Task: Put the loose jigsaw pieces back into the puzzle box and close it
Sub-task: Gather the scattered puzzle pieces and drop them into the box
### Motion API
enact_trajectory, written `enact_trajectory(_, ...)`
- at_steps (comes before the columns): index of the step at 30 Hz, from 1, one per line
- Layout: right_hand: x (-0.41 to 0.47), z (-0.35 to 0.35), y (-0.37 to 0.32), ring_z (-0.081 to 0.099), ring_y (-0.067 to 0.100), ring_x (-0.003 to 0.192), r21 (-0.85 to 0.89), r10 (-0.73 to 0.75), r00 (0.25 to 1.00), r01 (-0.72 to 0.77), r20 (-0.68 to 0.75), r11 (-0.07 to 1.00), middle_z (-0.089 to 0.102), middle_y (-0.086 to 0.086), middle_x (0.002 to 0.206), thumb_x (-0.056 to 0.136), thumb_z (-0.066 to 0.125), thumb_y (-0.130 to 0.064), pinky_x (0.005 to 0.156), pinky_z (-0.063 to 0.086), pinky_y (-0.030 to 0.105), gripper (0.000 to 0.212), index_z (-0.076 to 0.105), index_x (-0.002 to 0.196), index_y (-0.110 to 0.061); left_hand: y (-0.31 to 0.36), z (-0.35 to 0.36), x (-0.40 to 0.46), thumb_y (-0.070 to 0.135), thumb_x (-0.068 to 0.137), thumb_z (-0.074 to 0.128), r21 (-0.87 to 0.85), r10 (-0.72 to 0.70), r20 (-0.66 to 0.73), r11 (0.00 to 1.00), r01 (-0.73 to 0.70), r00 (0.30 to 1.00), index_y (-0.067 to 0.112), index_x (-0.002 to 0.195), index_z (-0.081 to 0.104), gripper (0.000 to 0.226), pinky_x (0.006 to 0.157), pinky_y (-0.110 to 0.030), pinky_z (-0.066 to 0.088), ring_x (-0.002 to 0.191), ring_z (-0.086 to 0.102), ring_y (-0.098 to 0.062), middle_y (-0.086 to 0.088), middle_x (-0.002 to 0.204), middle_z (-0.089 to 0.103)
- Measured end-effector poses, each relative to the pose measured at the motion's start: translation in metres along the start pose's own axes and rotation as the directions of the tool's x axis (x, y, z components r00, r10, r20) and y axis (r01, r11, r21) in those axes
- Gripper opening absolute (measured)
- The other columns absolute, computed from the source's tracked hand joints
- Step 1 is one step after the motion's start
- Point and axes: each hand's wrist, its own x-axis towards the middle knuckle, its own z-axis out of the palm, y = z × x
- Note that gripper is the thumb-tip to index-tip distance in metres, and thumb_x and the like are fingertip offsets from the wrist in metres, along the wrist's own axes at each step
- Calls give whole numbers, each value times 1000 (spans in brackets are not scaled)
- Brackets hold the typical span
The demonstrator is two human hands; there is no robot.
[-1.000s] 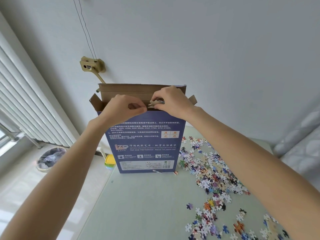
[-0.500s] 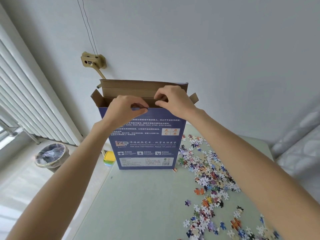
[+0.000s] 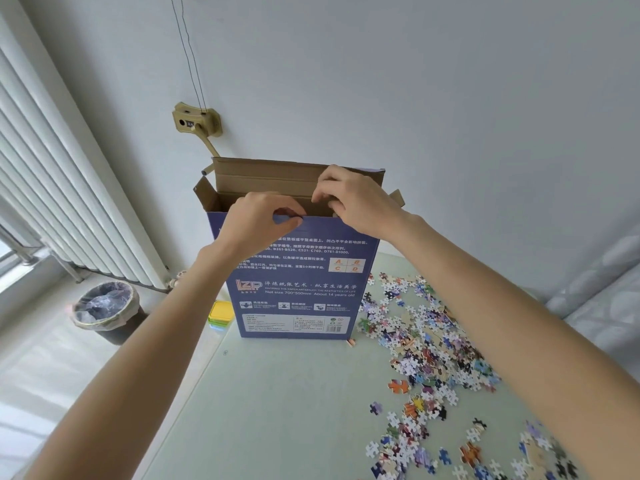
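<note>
Both hands [image 3: 258, 220] [image 3: 353, 199] — fingers curled, box [image 3: 298, 278] rim

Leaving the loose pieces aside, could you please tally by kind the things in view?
Puzzle box: 1
Hands: 2, left hand, right hand
Table: 1
Waste bin: 1
Radiator: 1
Wall fitting: 1
Yellow-green stack: 1
Total: 8

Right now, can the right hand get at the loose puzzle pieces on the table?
Probably yes. The right hand is up at the box opening, and the loose pieces lie uncovered beside the box, below that arm.
</note>
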Motion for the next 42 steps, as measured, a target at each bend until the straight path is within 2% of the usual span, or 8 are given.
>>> enact_trajectory(6, -16, -11, 3, 62, 17, 86, 15, -36, 994, 38, -102, 999, 67, 0, 98, 91, 50, -7, 75, 51, 41, 21, 68, 99, -14, 0, -1, -4, 27, 86, 62, 31, 4, -22, 1000, -4, 1000, 26, 96, 71, 13, 71, -30, 52, 84, 62, -11, 9, 92, 69)
enact_trajectory(14, -140, 32, -6, 66, 11, 79, 126, 159, 915, -120, -370, 985, 71, -1, 93, 93, 49, -17, 67, 55, 23, 21, 68, 101, -11, 24, 40, -53, 24, 89, 56, 262, 291, -354, 943, -205, 889, 18, 101, 68, 18, 82, -33, 43, 96, 53, -18, 2, 97, 68)
enact_trajectory(18, -214, 84, 15, 65, 7, 78, 181, 383, 902, -350, -200, 919, 71, -2, 98, 91, 52, -15, 66, 58, 31, 20, 68, 103, -14, 49, 98, -86, 18, 88, 58, 11, 277, -239, 959, -282, 931, 14, 99, 69, 16, 73, -24, 46, 88, 55, -16, 3, 92, 68)
enact_trajectory(22, -279, 119, 45, 57, 9, 94, 148, 606, 794, -605, 41, 782, 63, -1, 115, 92, 54, -13, 90, 50, 32, 24, 63, 113, -18, 79, 169, -111, 26, 90, 53, -230, 62, 53, 972, -48, 997, 19, 113, 63, 26, 76, -27, 50, 94, 56, -12, 4, 105, 65)
enact_trajectory(28, -347, 139, 89, 38, 16, 127, 81, 752, 621, -780, 220, 620, 48, -3, 132, 92, 54, -22, 105, 26, 28, 33, 54, 124, -23, 82, 279, -126, 42, 91, 51, -34, -181, 581, 969, 246, 794, 24, 145, 23, 63, 106, -38, 34, 136, 28, -24, -4, 149, 29)
enact_trajectory(33, -381, 148, 130, 27, 28, 135, 74, 844, 479, -876, 242, 476, 37, 8, 142, 91, 56, -25, 110, 23, 40, 42, 47, 132, -18, 71, 331, -114, 53, 91, 41, 170, -201, 629, 978, 119, 751, 20, 148, 12, 72, 115, -45, 18, 143, 10, -31, -11, 155, 12)
enact_trajectory(40, -407, 183, 187, 1, 37, 142, -41, 958, 202, -976, 204, 215, 4, 14, 156, 90, 49, -48, 115, 1, 52, 71, 19, 148, -20, 75, 364, -130, 61, 92, 26, 358, -437, 615, 896, 262, 656, 18, 149, -8, 79, 118, -45, 2, 142, -14, -35, -15, 155, -15)
enact_trajectory(42, -411, 190, 185, 1, 35, 143, -65, 947, 233, -965, 219, 253, 5, 13, 156, 92, 46, -48, 115, 3, 53, 68, 21, 147, -17, 80, 364, -143, 57, 93, 30, 313, -418, 622, 908, 280, 662, 20, 149, -5, 76, 117, -45, 5, 141, -18, -32, -11, 155, -16)
